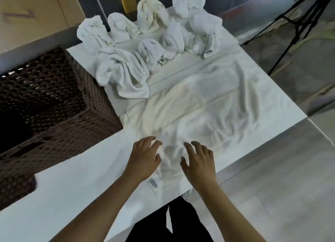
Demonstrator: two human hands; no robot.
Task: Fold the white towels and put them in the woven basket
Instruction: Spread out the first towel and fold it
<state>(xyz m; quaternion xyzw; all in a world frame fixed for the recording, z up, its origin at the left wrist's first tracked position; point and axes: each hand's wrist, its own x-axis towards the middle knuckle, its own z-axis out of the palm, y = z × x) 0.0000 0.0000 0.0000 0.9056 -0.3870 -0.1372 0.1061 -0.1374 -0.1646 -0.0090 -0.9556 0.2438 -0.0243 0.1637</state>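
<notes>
A white towel point(195, 106) lies spread out and wrinkled across the white table point(76, 183), its near edge with a small label hanging toward me. My left hand point(144, 157) and my right hand point(199, 162) rest side by side on the towel's near part, fingers spread and relaxed, holding nothing. Several crumpled white towels point(145, 35) are heaped along the table's far side. The dark brown woven basket point(59, 133) stands at the left on the table, its inside dark.
A cardboard box point(36, 11) stands behind the basket. A black tripod point(299, 24) stands on the grey floor at the far right. The table's right edge runs diagonally close to the spread towel.
</notes>
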